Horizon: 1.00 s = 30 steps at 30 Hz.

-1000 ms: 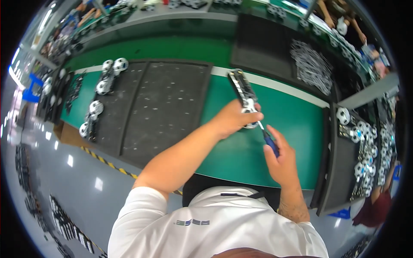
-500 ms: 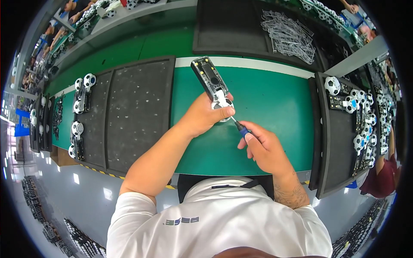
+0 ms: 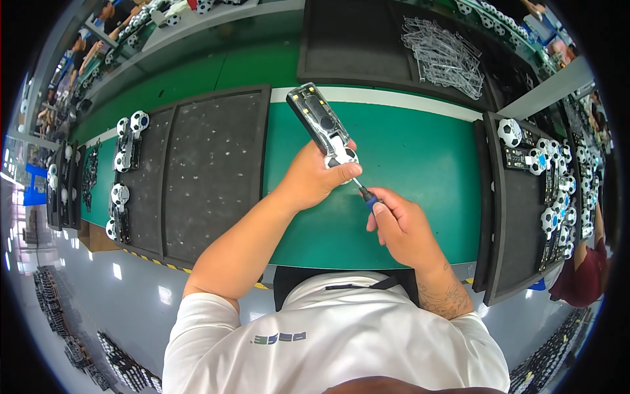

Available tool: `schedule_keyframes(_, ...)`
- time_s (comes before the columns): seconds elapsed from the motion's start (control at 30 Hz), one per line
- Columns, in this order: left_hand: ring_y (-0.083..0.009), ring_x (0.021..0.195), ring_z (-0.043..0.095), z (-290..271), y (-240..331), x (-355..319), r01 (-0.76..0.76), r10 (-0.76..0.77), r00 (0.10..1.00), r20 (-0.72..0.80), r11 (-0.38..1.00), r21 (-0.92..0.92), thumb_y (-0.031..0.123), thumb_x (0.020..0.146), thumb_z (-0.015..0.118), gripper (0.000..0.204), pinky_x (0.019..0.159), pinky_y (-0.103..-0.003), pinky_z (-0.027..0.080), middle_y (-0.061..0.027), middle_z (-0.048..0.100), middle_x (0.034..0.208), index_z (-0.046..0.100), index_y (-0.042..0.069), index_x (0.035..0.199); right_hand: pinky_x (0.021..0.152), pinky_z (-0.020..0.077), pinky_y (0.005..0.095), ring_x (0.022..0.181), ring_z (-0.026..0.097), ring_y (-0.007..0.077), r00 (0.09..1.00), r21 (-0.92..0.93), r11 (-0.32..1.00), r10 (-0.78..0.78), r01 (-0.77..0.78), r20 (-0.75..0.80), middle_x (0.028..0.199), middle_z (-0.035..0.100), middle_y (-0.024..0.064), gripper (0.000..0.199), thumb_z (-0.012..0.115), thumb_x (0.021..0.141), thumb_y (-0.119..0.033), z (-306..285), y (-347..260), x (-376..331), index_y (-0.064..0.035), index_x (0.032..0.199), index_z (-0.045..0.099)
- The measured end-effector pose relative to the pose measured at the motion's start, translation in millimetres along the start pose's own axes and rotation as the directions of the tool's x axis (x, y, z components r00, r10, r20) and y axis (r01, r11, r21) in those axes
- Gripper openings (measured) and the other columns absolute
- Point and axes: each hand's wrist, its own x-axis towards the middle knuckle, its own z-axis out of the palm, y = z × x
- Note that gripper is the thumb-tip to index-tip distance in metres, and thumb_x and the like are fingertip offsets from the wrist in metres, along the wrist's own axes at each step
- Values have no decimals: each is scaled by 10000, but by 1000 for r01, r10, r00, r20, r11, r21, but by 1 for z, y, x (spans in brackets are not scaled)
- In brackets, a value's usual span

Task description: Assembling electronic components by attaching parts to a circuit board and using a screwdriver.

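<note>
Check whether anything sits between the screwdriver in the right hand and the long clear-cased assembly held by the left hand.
Nothing visible does. The right hand holds the blue-handled screwdriver, whose shaft runs straight to the long clear-cased assembly gripped in the left hand above the green mat.

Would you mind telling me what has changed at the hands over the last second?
Little has changed. The left hand still grips the long clear-and-black assembly over the green belt, and the right hand still holds the blue-handled screwdriver at its near end. The view itself shifted, so the grey trays appear further left; nothing was let go.
</note>
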Motion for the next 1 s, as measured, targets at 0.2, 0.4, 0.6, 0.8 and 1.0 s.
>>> schedule_keyframes(0.2, -179, 916, 656, -4, 2, 1, -20, 15, 999, 49, 995, 95, 262, 847, 881, 509, 842, -318, 534, -98, 695, 1049, 627, 36, 1226, 510, 380, 208, 546, 479, 77, 1000, -85, 996, 1, -1, -2, 758, 646, 27, 314, 497, 1044, -123, -8, -7, 0, -25, 1275, 687)
schedule_keyframes(0.4, -177, 911, 654, -3, 3, -1, -25, 25, 998, 66, 1000, 6, 260, 839, 886, 497, 844, -307, 527, -96, 700, 1047, 635, 42, 1209, 515, 390, 217, 548, 489, 84, 996, 26, 996, 80, -81, 31, 761, 648, 22, 301, 506, 1044, -123, -8, -6, 0, -11, 1255, 688)
schedule_keyframes(0.6, -171, 916, 645, 0, 8, -3, 9, -10, 1000, 26, 999, 50, 243, 841, 876, 482, 844, -300, 521, -92, 697, 1048, 635, 48, 1210, 525, 392, 219, 566, 499, 89, 999, -132, 990, -51, 50, -6, 763, 644, 18, 302, 512, 1043, -118, -5, -3, 0, -9, 1268, 683)
schedule_keyframes(0.8, -163, 891, 642, 3, 2, 2, -9, 5, 1000, 22, 988, 156, 209, 837, 854, 446, 828, -303, 521, -83, 698, 1026, 645, 48, 1196, 531, 380, 213, 577, 491, 88, 994, -122, 991, -65, 53, -93, 758, 629, 11, 290, 522, 1048, -128, -10, 3, 0, -25, 1252, 700)
schedule_keyframes(1.0, -178, 849, 645, 5, 18, -6, 50, -63, 994, 86, 988, 145, 177, 813, 810, 400, 797, -299, 523, -95, 709, 985, 664, 28, 1156, 529, 368, 211, 579, 474, 75, 1000, 12, 1000, 25, -25, -1, 748, 613, -3, 269, 537, 1055, -141, -20, 3, 2, -26, 1213, 722)
